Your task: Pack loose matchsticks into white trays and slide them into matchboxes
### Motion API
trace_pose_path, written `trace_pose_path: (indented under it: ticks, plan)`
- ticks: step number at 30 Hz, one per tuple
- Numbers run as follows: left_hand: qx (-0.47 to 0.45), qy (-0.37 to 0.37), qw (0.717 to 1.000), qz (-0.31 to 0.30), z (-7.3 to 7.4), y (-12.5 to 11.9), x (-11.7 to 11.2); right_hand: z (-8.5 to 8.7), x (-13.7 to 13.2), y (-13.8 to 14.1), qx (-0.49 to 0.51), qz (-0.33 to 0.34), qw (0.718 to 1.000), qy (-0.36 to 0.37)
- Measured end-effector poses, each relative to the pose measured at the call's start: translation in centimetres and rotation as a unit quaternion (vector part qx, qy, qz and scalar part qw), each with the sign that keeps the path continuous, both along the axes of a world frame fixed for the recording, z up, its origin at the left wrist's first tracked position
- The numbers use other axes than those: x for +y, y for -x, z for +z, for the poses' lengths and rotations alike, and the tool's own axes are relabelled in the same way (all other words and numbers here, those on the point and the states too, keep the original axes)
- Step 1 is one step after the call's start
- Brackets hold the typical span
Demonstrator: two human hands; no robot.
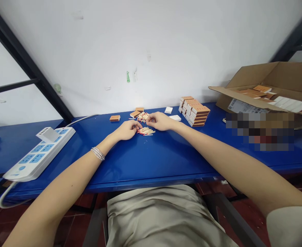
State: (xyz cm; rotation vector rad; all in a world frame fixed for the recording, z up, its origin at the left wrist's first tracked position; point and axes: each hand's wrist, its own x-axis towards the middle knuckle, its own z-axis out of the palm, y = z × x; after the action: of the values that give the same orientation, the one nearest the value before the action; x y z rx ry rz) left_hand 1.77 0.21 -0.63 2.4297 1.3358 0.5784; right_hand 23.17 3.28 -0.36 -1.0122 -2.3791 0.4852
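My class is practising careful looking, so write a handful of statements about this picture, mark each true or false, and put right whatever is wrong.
1. Loose matches lie beside the left hand. True.
2. The left wrist is bare. False: a silvery bracelet circles it.
3. An open cardboard box on the right holds matchboxes. True.
4. The matches have blue heads. False: the visible heads are red.
5. A white power strip lies on the left. True.
6. No matchboxes are stacked outside the cardboard box. False: a stack stands to the right of the right hand.
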Motion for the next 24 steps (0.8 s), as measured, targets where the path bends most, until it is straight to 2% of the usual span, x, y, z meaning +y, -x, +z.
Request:
trace_pose_path:
  ticks: [7, 12, 16, 19, 24]
  plan:
    - [0.001, -0.002, 1.0, 0.003, -0.1, 0.0, 0.1, -1.0, 1.9, -1.2, -0.05, -0.129, 0.989, -0.051]
    - [0.001, 0.004, 1.0, 0.004, -0.1, 0.1, 0.2, -1.4, 2.0, -0.7, -0.096, -0.156, 0.982, -0.055]
    - [-0.001, 0.001, 1.0, 0.007, -0.2, 0.1, 0.2, -0.9, 1.7, -0.6, -0.101, -0.169, 0.979, -0.053]
    - [-0.001, 0.001, 1.0, 0.003, -0.2, 0.1, 0.1, -0.2, 1.3, -0.8, -0.071, -0.145, 0.986, -0.045]
    - [-0.003, -0.001, 1.0, -0.001, -0.2, 0.1, 0.1, 0.6, 0.1, -0.7, -0.028, 0.009, 1.0, -0.004]
